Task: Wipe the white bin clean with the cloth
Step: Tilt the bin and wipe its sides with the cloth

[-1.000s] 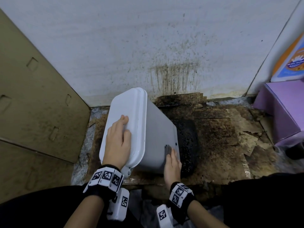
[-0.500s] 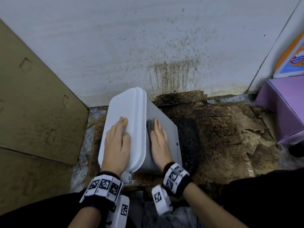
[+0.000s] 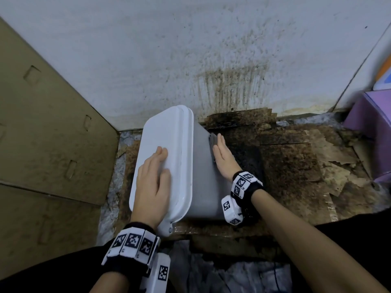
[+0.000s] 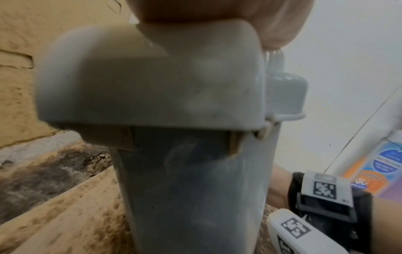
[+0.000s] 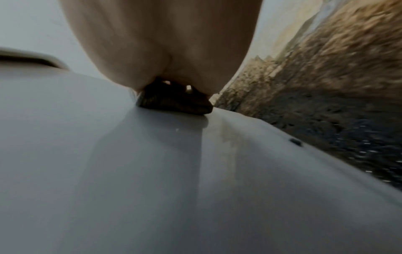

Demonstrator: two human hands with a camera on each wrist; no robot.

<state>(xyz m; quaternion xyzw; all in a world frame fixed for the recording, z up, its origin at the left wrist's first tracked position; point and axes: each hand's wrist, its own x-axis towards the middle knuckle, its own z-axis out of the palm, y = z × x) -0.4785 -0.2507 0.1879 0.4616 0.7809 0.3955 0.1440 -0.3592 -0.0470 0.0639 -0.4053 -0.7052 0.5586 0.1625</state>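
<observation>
The white bin [image 3: 203,172] stands tilted to the left on the stained floor, its lid [image 3: 165,144] shut. My left hand [image 3: 152,176] lies flat on the lid with straight fingers. My right hand [image 3: 222,155] presses a dark grey cloth [image 3: 212,142] flat against the bin's right side wall near its far lower edge. In the right wrist view the cloth [image 5: 176,101] sits folded under my palm on the smooth wall [image 5: 130,171]. The left wrist view shows the lid's hinge end [image 4: 152,82] and the bin's body [image 4: 191,189] up close.
A splattered white wall [image 3: 190,49] rises right behind the bin. Cardboard sheets [image 3: 42,134] lean at the left. Dirty, torn brown cardboard [image 3: 296,166] covers the floor at the right, and a purple box [image 3: 372,127] stands at the far right.
My right hand has slid the cloth from the bin's near lower edge up along the side wall and on to its far lower edge. The left hand stays on the lid.
</observation>
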